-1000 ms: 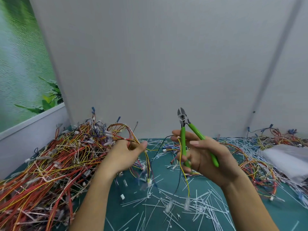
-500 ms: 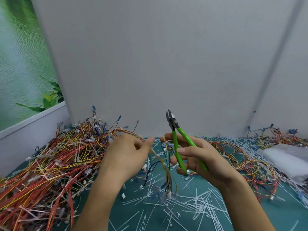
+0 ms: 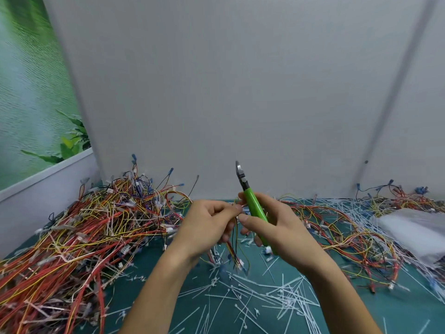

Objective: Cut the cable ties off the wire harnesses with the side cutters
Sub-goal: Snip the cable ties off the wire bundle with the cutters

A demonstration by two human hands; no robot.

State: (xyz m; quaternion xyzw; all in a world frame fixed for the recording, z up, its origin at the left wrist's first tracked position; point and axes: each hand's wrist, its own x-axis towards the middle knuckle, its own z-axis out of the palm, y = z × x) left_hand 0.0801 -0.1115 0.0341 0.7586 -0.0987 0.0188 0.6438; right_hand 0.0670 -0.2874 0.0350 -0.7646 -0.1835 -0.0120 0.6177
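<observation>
Above the middle of the green mat [image 3: 192,309], both hands met close together, fingertips nearly touching. L hand [image 3: 209,227] had fingers curled, pinching the top of a small wire harness [image 3: 234,249]; its red, yellow & black wires hung down btw the two hands, white connectors at the lower ends just over the mat. R hand [image 3: 279,230] was wrapped round the green handles of the side cutters [image 3: 252,206], thumb lying across the front next to the L fingertips. Cutter head pointed up & slightly left, clear of the harness, blades looking closed or nearly so. Couldn't tell whether the R fingertips also touched the wires.

A big tangled heap of harnesses [image 3: 96,225], mostly red/yellow w/ white ties, filled the left side of the mat up to the grey partition [image 3: 240,92]. A looser spread of wires [image 3: 349,232] lay to the right, near a white plastic bag [image 3: 414,230]. Cut cable ties [image 3: 265,297] were scattered over the mat under & in front of the hands. A green plant poster [image 3: 29,92] stood far left.
</observation>
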